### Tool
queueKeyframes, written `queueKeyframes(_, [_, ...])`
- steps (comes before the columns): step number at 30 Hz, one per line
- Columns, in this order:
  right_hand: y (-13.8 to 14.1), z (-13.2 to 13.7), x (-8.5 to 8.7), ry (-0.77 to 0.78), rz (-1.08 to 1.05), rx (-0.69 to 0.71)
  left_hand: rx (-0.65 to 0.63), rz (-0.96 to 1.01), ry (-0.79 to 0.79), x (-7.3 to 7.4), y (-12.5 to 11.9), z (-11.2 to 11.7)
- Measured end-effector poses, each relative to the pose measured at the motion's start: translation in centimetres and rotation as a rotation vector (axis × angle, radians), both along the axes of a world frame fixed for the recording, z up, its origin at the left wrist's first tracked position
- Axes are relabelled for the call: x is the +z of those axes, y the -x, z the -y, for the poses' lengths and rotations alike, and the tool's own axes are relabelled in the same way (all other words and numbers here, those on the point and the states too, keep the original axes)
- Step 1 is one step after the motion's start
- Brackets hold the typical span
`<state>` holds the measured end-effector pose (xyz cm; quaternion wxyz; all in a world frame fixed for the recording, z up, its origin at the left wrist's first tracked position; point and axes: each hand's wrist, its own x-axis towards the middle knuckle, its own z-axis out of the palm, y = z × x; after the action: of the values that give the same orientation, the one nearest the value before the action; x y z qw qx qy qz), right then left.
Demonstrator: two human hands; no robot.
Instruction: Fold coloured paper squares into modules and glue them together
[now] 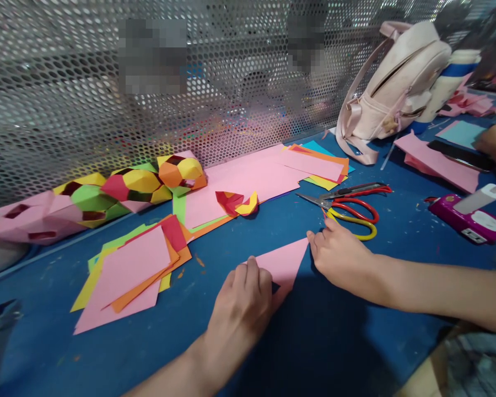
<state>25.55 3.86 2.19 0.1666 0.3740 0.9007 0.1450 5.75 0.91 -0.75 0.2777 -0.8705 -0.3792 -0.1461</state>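
A pink sheet of paper (284, 262), folded into a triangle, lies on the blue table (215, 342) in front of me. My left hand (242, 306) rests palm down on its lower left part, fingers pressing the fold. My right hand (341, 256) lies at the paper's right corner, fingertips pinching or pressing the tip. Neither hand lifts the sheet off the table.
A stack of pink, orange and yellow sheets (128, 270) lies left. Folded paper balls (103, 193) line the mesh wall. Scissors (351, 207), more paper (264, 176), a pink backpack (392, 82), a magenta device (467, 218) and another person's hand (494, 143) are on the right.
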Motion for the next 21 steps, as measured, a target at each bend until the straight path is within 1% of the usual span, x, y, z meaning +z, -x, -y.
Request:
queueKeyframes(3, [0.0,0.0,-0.4,-0.032,-0.030,0.002,0.031,-0.015,0.026,0.3,0.5,-0.1])
queueKeyframes(5, [-0.1,0.0,-0.3,-0.025,-0.029,-0.004,0.050,-0.025,0.039,0.6,1.0,-0.2])
queueKeyframes(9, [-0.4,-0.6,0.5,0.053,-0.074,-0.041,0.021,-0.002,0.065,1.0,2.2,-0.8])
queueKeyframes(13, [-1.1,-1.3,1.5,0.062,-0.213,-0.140,0.010,0.102,0.174,1.1,2.8,-1.4])
queueKeyframes(15, [-1.3,-1.5,1.9,0.053,-0.251,-0.182,-0.055,0.198,0.272,0.9,2.8,-1.6])
queueKeyframes(17, [-1.4,-1.6,2.1,0.064,-0.275,-0.200,-0.157,0.274,0.362,0.6,2.7,-1.7])
queueKeyframes(19, [-1.3,-1.6,2.2,0.092,-0.306,-0.210,-0.242,0.316,0.403,0.3,2.5,-1.8])
queueKeyframes(21, [-1.2,-1.6,2.1,0.128,-0.362,-0.221,-0.276,0.340,0.403,0.1,2.2,-1.9])
